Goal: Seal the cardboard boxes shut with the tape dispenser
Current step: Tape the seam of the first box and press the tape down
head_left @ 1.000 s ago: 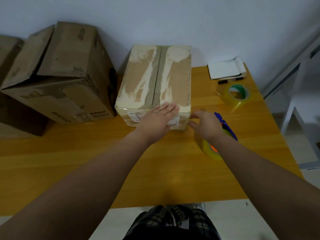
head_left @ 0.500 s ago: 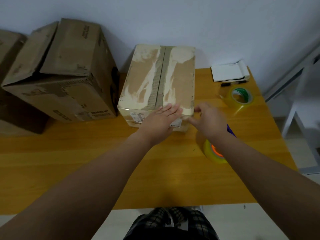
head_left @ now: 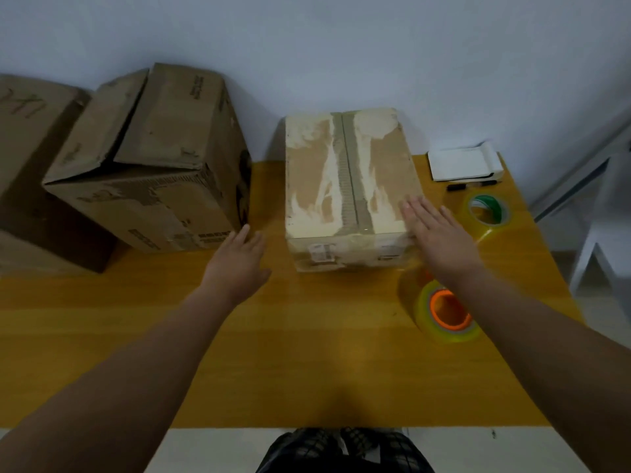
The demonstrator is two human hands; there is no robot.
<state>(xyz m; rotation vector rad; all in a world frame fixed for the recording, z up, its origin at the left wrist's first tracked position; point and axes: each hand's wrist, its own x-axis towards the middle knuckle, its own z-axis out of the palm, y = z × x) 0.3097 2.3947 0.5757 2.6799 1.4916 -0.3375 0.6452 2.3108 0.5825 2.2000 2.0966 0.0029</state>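
Note:
A small closed cardboard box (head_left: 327, 179) with torn, whitish top flaps stands at the back middle of the yellow table (head_left: 307, 353). My right hand (head_left: 440, 240) lies flat and open on the box's near right corner. My left hand (head_left: 239, 264) hovers open over the table between this box and a larger brown box (head_left: 153, 165) whose top flaps stand ajar. The tape dispenser's roll with an orange core (head_left: 444, 312) lies on the table under my right forearm; its handle is hidden.
A third box (head_left: 30, 158) sits at the far left. At the back right lie a white device (head_left: 464, 163), a black marker (head_left: 457, 187) and a tape roll with a green core (head_left: 488, 209). A white chair (head_left: 607, 240) stands right of the table.
My left hand has come off the small box and moved left over the table. My right hand has moved up from the dispenser onto the box's right corner. The camera has shifted left.

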